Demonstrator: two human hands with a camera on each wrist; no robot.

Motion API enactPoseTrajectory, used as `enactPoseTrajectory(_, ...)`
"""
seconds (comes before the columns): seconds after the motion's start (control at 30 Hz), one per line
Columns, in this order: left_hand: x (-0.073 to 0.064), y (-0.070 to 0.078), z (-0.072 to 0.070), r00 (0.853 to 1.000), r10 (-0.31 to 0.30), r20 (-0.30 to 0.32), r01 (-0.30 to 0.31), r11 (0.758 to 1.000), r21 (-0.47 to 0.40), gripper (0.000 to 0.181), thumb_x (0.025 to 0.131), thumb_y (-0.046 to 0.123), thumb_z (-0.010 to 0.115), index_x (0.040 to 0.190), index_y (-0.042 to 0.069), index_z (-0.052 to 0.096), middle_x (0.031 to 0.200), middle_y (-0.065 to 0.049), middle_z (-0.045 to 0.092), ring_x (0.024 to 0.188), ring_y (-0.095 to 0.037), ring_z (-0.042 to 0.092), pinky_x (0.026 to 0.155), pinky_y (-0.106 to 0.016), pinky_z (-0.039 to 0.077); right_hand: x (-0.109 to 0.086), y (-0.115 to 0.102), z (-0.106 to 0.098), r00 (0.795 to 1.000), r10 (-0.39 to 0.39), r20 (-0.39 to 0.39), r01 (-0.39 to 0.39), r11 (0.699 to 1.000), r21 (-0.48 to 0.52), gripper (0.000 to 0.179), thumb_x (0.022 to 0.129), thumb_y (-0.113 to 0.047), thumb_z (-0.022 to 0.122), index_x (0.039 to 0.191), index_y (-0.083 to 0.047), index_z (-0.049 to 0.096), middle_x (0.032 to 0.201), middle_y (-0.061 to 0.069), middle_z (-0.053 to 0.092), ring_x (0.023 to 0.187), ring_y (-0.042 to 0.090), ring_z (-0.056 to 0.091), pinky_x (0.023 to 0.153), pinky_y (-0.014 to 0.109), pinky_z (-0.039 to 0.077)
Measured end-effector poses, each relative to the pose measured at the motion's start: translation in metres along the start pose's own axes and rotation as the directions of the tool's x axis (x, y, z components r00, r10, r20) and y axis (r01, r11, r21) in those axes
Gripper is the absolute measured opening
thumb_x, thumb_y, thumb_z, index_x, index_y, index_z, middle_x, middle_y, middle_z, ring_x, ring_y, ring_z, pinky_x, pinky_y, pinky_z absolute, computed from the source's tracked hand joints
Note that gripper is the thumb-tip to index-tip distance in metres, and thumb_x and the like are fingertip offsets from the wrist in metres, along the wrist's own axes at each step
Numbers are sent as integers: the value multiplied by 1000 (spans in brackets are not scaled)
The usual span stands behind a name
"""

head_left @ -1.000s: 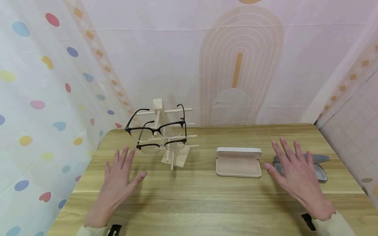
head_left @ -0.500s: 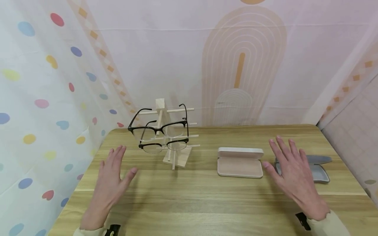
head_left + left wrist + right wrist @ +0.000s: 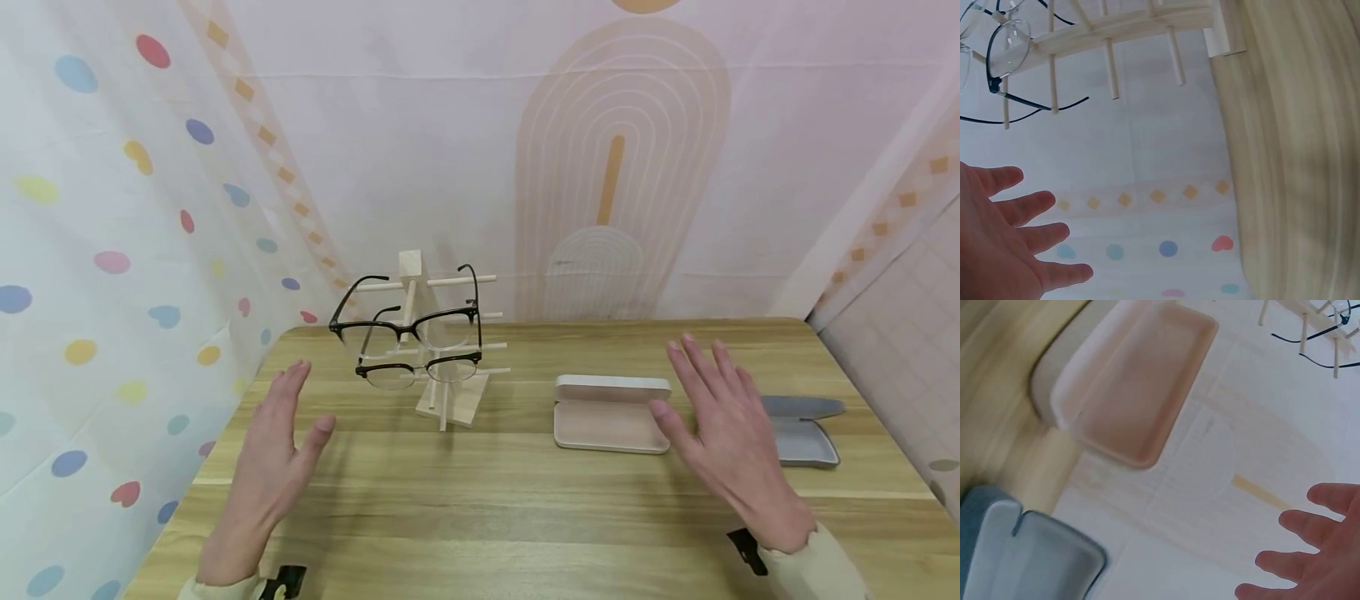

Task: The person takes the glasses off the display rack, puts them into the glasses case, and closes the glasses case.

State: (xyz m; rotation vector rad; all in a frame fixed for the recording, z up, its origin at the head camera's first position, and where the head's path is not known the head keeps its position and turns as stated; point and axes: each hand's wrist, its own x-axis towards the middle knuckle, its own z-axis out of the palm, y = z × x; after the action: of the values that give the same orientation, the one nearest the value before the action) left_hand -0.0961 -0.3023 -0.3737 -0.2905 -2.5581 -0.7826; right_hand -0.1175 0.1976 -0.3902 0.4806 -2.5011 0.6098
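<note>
Your left hand [image 3: 270, 462] is hovering empty, fingers extended. Just rightward, nearest this hand, upper black-rimmed clear-lensed glasses [image 3: 406, 331] and lower black-browed glasses [image 3: 453, 358] are hanging, long axes running crosswise, on a pale wooden peg stand [image 3: 461, 400]. A white, pink-lined oblong case [image 3: 612, 385] is sitting open; your right hand [image 3: 723, 437], empty, spread, is partly hiding an open grey clamshell case [image 3: 808, 442].

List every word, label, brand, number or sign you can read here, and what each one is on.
None can be read.
Pale case, grey case: no lettering visible.
Upper glasses, lower glasses: any print is too small to make out.
Wooden stand: no lettering visible.
Backdrop: printed dots, hearts, diamonds and arches; a small dark mark in the little arch is too blurred to read.
</note>
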Motion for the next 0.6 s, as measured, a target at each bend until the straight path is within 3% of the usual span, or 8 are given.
enactPoseTrajectory(0.17,4,6,-4,1000,5,-22,-6,999,-40,72,108,48,47,161,3,30,164,-27,30,151,-50,21,123,-63,17,6,-8,1,1000,-8,-18,8,1000,27,71,106,-54,44,157,-4,42,163,20,36,152,46,23,121,66,19)
enactPoseTrajectory(0.6,15,25,-19,996,-74,-58,62,978,-200,58,111,42,39,162,13,35,166,-18,32,149,-47,29,120,-66,22,22,-34,7,997,-25,-74,36,989,142,69,107,-54,45,155,-4,46,160,17,42,152,45,27,119,69,21)
